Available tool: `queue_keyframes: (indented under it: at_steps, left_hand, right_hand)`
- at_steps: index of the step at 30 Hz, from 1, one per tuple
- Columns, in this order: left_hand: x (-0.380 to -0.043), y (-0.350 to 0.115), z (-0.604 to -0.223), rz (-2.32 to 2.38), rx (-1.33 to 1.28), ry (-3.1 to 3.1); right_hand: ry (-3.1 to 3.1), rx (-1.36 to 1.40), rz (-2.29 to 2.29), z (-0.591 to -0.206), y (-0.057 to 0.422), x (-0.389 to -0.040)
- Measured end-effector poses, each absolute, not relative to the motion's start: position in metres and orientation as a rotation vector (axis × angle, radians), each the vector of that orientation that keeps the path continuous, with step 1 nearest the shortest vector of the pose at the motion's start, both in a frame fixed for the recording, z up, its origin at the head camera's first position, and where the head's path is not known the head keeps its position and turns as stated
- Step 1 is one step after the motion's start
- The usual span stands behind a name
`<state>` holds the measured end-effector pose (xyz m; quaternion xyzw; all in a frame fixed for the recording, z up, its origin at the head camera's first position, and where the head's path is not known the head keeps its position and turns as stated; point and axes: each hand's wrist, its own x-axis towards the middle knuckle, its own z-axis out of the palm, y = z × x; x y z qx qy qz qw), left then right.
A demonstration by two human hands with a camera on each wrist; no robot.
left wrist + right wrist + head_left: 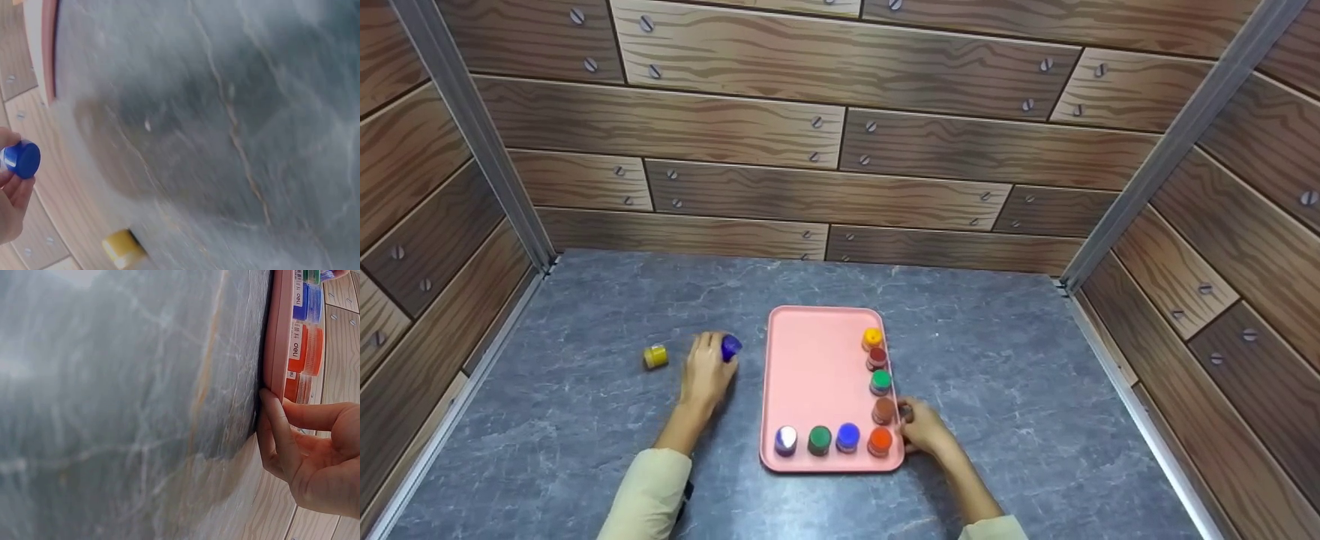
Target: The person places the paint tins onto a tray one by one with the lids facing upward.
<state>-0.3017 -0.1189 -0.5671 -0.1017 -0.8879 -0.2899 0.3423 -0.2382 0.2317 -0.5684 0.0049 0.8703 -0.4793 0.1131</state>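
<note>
My left hand point(706, 375) pinches a small paint jar with a blue lid point(730, 347) between thumb and fingers, left of the pink tray point(817, 375). In the left wrist view the blue lid point(25, 160) faces outward. My right hand point(926, 429) grips the tray's right edge near the front corner; the right wrist view shows its fingers point(275, 422) curled at the rim. Along the tray's right side stand several paint jars, among them a yellow-orange one point(872, 339) and a brown one point(883, 409). More line the front edge, including a red-orange jar point(880, 441) at the corner.
A yellow paint jar point(655, 356) lies on its side left of my left hand. The grey marbled tabletop point(997, 360) is bounded by wood-patterned walls point(735, 135) at the back and both sides, with metal posts point(1155, 165) at the corners.
</note>
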Motion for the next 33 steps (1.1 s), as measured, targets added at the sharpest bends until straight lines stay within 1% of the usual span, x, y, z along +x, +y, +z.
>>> queue_keyframes:
  at_steps: [14,33]
  left_hand:
    - [-0.279,-0.088,-0.564,-0.908,-0.236,-2.335]
    - [-0.265,-0.063,-0.573,-1.018,-0.384,-2.331]
  right_hand:
    - [2.558,0.015,-1.380,-0.567,0.232,-0.238]
    - [2.512,0.017,-1.447,-0.568,0.233,-0.239]
